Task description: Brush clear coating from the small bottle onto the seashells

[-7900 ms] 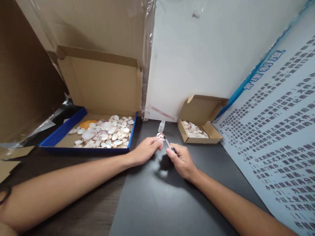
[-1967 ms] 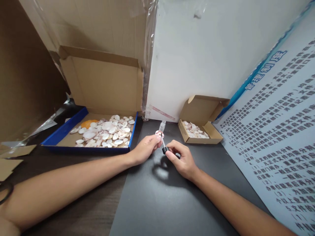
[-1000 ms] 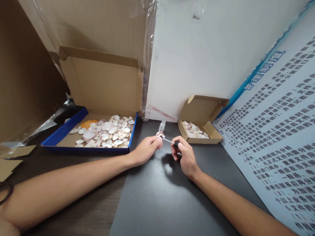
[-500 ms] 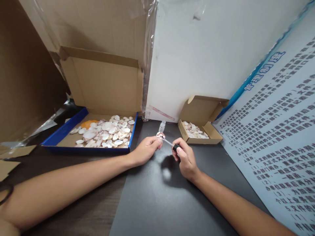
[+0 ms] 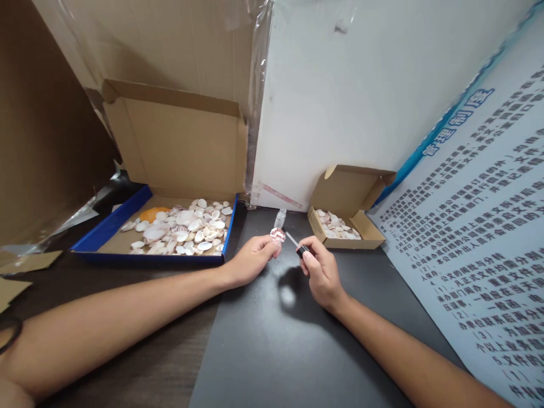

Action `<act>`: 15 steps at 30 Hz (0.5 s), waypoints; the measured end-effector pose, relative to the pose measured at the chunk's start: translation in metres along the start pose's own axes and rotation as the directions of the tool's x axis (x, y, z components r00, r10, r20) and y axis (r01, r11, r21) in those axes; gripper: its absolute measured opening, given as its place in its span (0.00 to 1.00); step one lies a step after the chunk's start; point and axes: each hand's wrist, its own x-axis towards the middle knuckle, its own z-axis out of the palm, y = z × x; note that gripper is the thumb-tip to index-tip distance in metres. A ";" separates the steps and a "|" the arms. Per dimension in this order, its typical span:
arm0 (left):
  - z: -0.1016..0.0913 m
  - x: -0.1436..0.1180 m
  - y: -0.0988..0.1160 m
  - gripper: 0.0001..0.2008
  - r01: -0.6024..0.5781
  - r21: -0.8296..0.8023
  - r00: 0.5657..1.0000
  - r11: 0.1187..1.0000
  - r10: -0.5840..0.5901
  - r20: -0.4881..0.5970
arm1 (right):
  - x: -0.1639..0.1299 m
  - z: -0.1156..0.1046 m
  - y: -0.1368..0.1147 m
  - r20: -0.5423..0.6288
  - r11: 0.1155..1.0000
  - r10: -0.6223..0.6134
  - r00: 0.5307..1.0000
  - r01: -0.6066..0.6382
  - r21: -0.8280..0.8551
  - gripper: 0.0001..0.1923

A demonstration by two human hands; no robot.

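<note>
Speckled shell (image 5: 277, 234) stayed pinched in the left hand (image 5: 251, 259); right hand (image 5: 322, 273) fingers, gripping the brush (image 5: 296, 246), drew it just off the shell.

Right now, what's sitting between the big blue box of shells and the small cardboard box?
In the head view, between the blue box and the small cardboard box stands a small clear bottle on the dark mat; just nearer, the left hand holds a shell.
</note>
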 end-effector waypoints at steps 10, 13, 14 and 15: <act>0.001 -0.001 0.002 0.14 0.016 -0.024 1.000 1.000 -0.016 -0.009 | 0.002 -0.003 -0.008 0.001 0.997 -0.022 1.000 0.022 -0.079 0.08; 0.001 -0.001 0.002 0.14 0.018 -0.019 1.000 1.000 -0.018 -0.007 | 0.002 -0.003 -0.010 0.061 0.996 -0.034 0.998 0.039 -0.080 0.09; 0.001 -0.001 0.002 0.14 0.019 -0.015 1.000 1.000 -0.019 -0.008 | 0.002 -0.002 -0.010 0.070 0.995 -0.032 0.997 0.038 -0.087 0.08; 0.001 -0.001 0.002 0.13 0.022 -0.010 1.000 1.000 -0.022 -0.007 | 0.002 -0.002 -0.010 0.063 0.995 -0.025 0.998 0.031 -0.096 0.08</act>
